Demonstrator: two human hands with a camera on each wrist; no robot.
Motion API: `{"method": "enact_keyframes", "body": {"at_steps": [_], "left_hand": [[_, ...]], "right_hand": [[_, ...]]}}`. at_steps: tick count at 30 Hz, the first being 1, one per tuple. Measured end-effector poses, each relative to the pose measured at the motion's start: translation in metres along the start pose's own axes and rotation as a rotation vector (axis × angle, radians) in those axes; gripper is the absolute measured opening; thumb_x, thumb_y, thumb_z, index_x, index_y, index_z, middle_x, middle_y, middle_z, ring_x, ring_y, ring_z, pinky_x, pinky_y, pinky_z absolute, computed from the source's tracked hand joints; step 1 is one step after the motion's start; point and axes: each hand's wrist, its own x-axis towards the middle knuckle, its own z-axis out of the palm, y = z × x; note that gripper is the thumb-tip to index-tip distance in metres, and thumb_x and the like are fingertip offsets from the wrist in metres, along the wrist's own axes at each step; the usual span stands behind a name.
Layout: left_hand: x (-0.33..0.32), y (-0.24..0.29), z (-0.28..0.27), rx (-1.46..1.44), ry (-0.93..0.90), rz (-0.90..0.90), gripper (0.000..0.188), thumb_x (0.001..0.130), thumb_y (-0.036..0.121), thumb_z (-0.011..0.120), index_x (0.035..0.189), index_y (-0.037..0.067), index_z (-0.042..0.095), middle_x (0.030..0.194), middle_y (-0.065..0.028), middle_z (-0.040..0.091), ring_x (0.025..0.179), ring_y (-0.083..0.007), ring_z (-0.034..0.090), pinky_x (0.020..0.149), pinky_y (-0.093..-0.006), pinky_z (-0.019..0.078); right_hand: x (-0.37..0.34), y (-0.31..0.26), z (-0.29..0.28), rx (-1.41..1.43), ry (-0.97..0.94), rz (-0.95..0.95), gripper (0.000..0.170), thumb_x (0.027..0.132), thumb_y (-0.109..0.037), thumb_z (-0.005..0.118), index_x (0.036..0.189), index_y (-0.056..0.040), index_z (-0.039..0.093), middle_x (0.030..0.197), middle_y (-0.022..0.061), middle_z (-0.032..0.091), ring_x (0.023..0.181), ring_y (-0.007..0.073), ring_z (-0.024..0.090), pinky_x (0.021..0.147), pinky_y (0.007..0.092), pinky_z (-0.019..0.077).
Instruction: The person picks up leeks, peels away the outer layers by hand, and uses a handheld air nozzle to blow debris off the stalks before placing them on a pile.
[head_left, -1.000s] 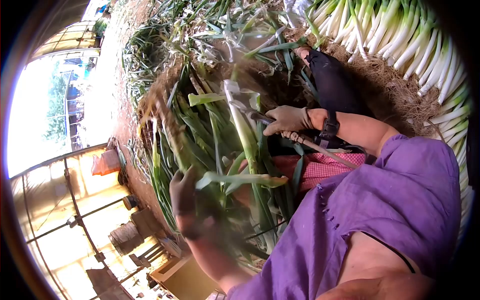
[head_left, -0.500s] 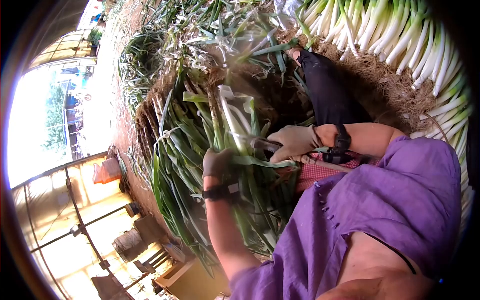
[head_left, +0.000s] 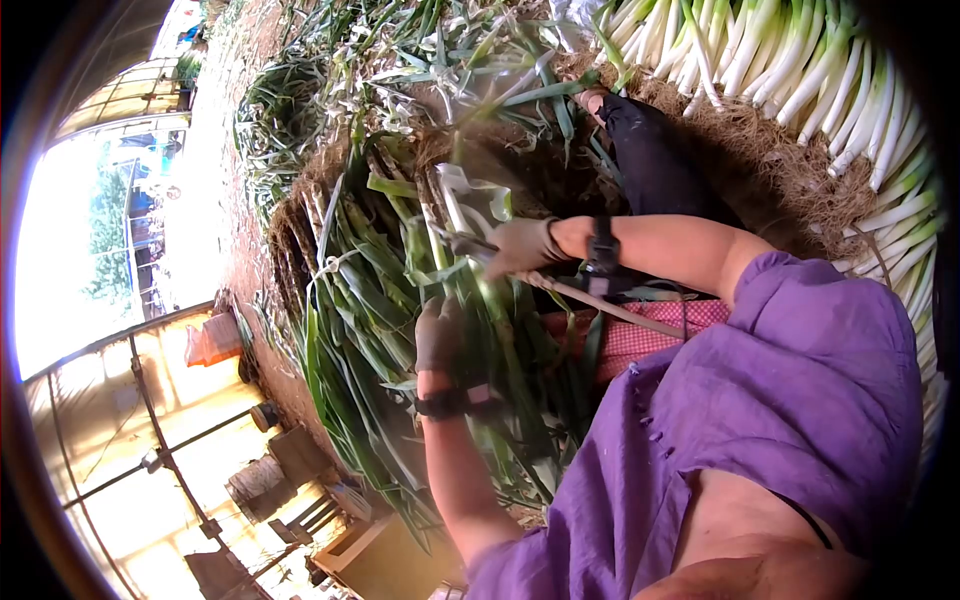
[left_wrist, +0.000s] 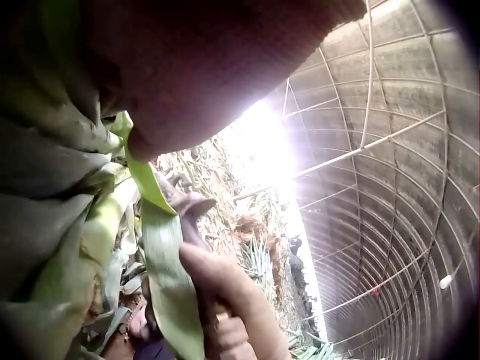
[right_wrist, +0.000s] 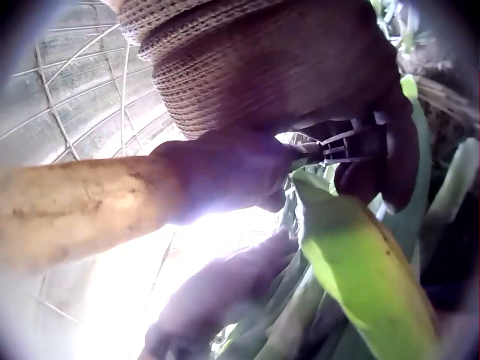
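Observation:
Both hands wear brownish knit gloves. My left hand [head_left: 440,335] grips a green onion [head_left: 455,205] by its leafy part, over a pile of untrimmed green onions [head_left: 350,290] with brown roots. In the left wrist view its glove [left_wrist: 217,67] looks dark, close to a hanging leaf [left_wrist: 165,277]. My right hand [head_left: 525,245] holds a blow gun [head_left: 470,245] joined to a tan hose [head_left: 610,307], its nozzle pointing at the stalk. In the right wrist view, that hose [right_wrist: 82,206] runs into the fist, and a yellow-green leaf [right_wrist: 360,262] hangs beside the fingers.
Cleaned white-stemmed onions [head_left: 780,60] lie in a row at the upper right, roots toward me. Stripped leaves [head_left: 400,60] litter the ground ahead. My leg in dark cloth [head_left: 655,165] lies between. A cardboard box [head_left: 385,560] stands at the lower left, under greenhouse walling [head_left: 100,420].
My left hand has come rightward and up with the onion, then stayed near there. My right hand has moved leftward with the blow gun, closer to the left hand.

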Motion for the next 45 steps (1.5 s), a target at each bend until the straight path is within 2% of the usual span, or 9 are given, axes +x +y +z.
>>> {"method": "enact_keyframes", "body": {"at_steps": [4,12,20,25,32,39,42,43,45], "left_hand": [[-0.006,-0.005,0.002,0.001,0.016,0.074,0.031,0.092,0.022,0.063,0.109,-0.003,0.068,0.087,-0.0062,0.07,0.077,-0.0118,0.06,0.071,-0.0277,0.0492],[-0.013,-0.001,-0.004,-0.141,0.01,-0.037,0.03,0.092,0.02,0.063,0.11,-0.003,0.069,0.086,-0.0052,0.07,0.074,-0.0111,0.061,0.068,-0.0274,0.0495],[-0.01,0.004,-0.002,-0.15,-0.005,-0.039,0.032,0.093,0.022,0.065,0.112,-0.003,0.069,0.087,-0.0043,0.07,0.073,-0.0113,0.061,0.066,-0.0266,0.0496],[-0.002,0.023,0.006,-0.211,-0.226,-0.177,0.03,0.09,0.021,0.071,0.107,-0.003,0.069,0.087,-0.0051,0.07,0.071,-0.0132,0.063,0.063,-0.029,0.0516],[0.009,0.02,-0.018,-0.682,-0.394,-0.219,0.022,0.089,0.016,0.068,0.102,-0.001,0.071,0.087,-0.0072,0.071,0.071,-0.0155,0.066,0.063,-0.029,0.0542],[0.021,-0.002,-0.015,-0.233,-0.125,-0.198,0.023,0.089,0.019,0.066,0.103,0.001,0.069,0.085,-0.0117,0.069,0.069,-0.0241,0.067,0.065,-0.0352,0.0563],[0.01,0.016,0.002,1.015,0.655,0.259,0.026,0.092,0.025,0.061,0.1,0.002,0.069,0.086,-0.0131,0.068,0.075,-0.0312,0.068,0.068,-0.0416,0.0556],[0.02,0.014,0.006,0.937,0.748,0.378,0.025,0.095,0.029,0.055,0.101,0.009,0.069,0.09,-0.0145,0.068,0.083,-0.037,0.069,0.073,-0.0459,0.0554],[0.019,0.031,0.02,0.922,0.375,0.202,0.025,0.096,0.03,0.053,0.101,0.01,0.067,0.095,-0.0148,0.069,0.088,-0.0367,0.069,0.076,-0.0454,0.0554]], "right_hand": [[0.061,-0.002,-0.013,-0.243,0.234,-0.1,0.03,0.083,-0.026,0.069,0.077,0.002,0.062,0.059,0.0083,0.061,0.047,0.0185,0.059,0.044,0.036,0.0477],[0.011,-0.008,0.011,-0.513,0.245,-0.07,0.049,0.08,-0.044,0.066,0.09,0.0034,0.073,0.082,0.016,0.072,0.08,0.0257,0.071,0.076,0.0354,0.0539],[0.039,-0.005,-0.011,-0.287,0.236,0.089,0.054,0.084,-0.05,0.064,0.09,0.0032,0.069,0.071,0.0125,0.069,0.064,0.0257,0.068,0.067,0.0369,0.0524],[-0.021,-0.002,0.001,0.106,0.015,0.081,0.029,0.087,-0.026,0.067,0.083,0.0007,0.055,0.056,0.0064,0.056,0.042,0.0157,0.056,0.038,0.0301,0.0454],[-0.117,-0.015,0.014,-0.045,-0.07,0.064,0.032,0.086,-0.033,0.07,0.087,-0.0027,0.059,0.061,0.0067,0.06,0.05,0.0152,0.06,0.048,0.0303,0.0468],[-0.089,-0.01,0.006,-0.062,-0.063,0.108,0.031,0.087,-0.027,0.066,0.083,0.0027,0.059,0.059,0.0092,0.061,0.044,0.0182,0.059,0.042,0.0334,0.0485],[-0.074,0.002,0.009,-0.028,-0.052,0.073,0.031,0.088,-0.026,0.066,0.085,0.0035,0.056,0.057,0.0095,0.059,0.039,0.0181,0.056,0.038,0.0321,0.0473],[-0.074,0.002,0.011,-0.007,-0.055,0.084,0.031,0.088,-0.025,0.066,0.086,0.0038,0.055,0.057,0.0097,0.059,0.039,0.0182,0.056,0.037,0.0321,0.0472],[-0.071,0.01,0.012,0.007,-0.051,0.069,0.031,0.088,-0.025,0.066,0.087,0.0042,0.055,0.057,0.0099,0.059,0.039,0.0183,0.056,0.037,0.0321,0.0471]]}}
